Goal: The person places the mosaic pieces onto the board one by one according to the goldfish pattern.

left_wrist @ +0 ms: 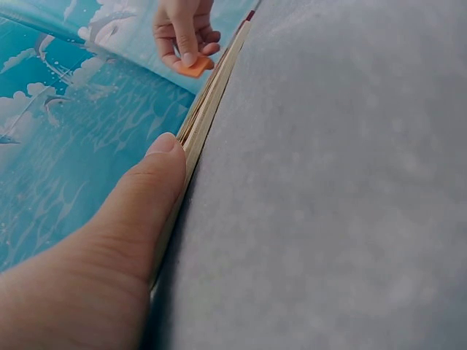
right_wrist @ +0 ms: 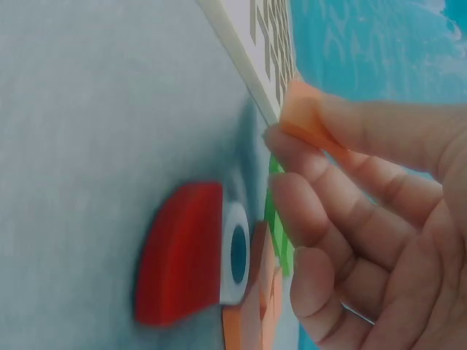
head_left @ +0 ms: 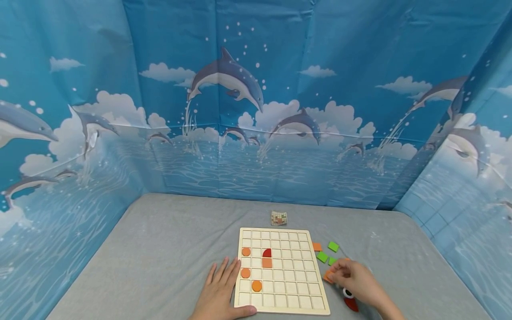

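A pale wooden grid board (head_left: 288, 289) lies on the grey cloth. My left hand (head_left: 218, 289) rests along its left edge, fingers straight, thumb over the near left corner. Just off the board's right side, my right hand (head_left: 356, 278) pinches an orange square tile (right_wrist: 303, 109) between thumb and fingers. In the board's cells sit several orange discs (head_left: 257, 286), a red quarter-circle tile (head_left: 267, 253) and, directly below it, an orange square (head_left: 267, 263). Beside the right hand lie a red quarter-circle piece (right_wrist: 179, 255) and a white eye piece with a dark centre (right_wrist: 235, 251).
Several green square tiles (head_left: 333, 246) and an orange tile (head_left: 317, 246) lie right of the board. A small printed picture card (head_left: 278, 218) is beyond its far edge. Dolphin-print curtains (head_left: 256, 169) surround the grey cloth surface (head_left: 168, 249) at the back and sides.
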The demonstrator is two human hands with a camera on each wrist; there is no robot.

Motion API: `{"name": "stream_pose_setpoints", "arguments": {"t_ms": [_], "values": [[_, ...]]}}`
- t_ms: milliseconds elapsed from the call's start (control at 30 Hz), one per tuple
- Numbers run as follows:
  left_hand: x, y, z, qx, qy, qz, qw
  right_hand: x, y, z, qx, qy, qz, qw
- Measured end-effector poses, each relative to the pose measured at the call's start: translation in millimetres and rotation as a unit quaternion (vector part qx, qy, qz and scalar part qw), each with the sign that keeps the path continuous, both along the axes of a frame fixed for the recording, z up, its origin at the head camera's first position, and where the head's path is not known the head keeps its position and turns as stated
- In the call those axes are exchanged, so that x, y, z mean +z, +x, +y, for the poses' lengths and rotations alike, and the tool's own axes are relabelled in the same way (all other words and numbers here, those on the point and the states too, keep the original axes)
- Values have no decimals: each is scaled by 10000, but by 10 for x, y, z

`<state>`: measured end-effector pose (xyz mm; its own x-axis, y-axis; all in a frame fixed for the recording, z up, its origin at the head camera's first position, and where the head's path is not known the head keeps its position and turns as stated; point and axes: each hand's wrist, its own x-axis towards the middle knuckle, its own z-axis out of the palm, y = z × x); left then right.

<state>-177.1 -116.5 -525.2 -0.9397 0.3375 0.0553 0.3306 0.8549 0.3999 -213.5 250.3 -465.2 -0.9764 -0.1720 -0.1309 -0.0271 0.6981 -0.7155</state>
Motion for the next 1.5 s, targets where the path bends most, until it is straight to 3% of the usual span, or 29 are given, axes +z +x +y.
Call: {"name": "stream_pose_setpoints", "arguments": {"t_ms": [233,533,767,1000,1500], "values": [[-4,-3,-4,-3,-10,41,10000,13,-12,-182,-372,181,167,9990],[-10,-3,-5,23,4,10,10000,-15,-85,-371,77,-63,657,9978],[1,8,-7,-1,90,23,10000,-54,-140,-537,514,-441,563,9961],[3,6,-6,43,68,8,10000,-47,-201,-692,941,-565,758,9911],[-8,-10,-2,51,35,-63,10000,-68,-293,-985,958,-528,845,9904]]}}
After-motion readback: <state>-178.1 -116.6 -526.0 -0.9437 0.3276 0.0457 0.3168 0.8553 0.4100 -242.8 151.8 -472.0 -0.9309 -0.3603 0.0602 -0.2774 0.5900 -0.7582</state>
